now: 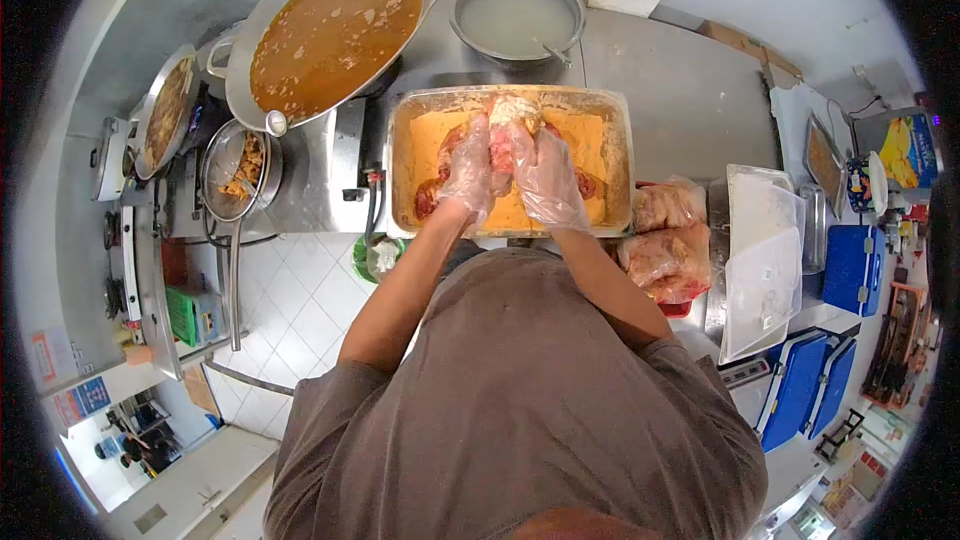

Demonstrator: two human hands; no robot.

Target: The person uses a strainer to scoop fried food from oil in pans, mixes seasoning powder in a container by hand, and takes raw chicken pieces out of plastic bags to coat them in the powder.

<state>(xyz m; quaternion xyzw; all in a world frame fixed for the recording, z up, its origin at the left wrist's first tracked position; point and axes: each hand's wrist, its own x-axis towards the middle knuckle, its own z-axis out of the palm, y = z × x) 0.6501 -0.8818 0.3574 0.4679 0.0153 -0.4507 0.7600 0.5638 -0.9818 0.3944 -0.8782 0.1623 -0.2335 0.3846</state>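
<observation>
A rectangular metal tray [402, 155] holds orange-yellow powder and pieces of raw, reddish meat. Over its middle, my left hand [466, 168] and my right hand [545, 178], both in clear plastic gloves, hold a pink piece of raw meat [501, 152] between them. Its upper end is coated with pale powder. Darker meat pieces lie in the powder to either side, one [427, 198] near my left wrist and another [586, 184] beside my right hand.
A large wok [335, 35] of brown liquid stands at the back left, beside a metal bowl [518, 15] of cloudy liquid. A strainer [232, 175] with fried bits is at left. Bagged meat [667, 240] and a translucent plastic container [762, 270] sit at right.
</observation>
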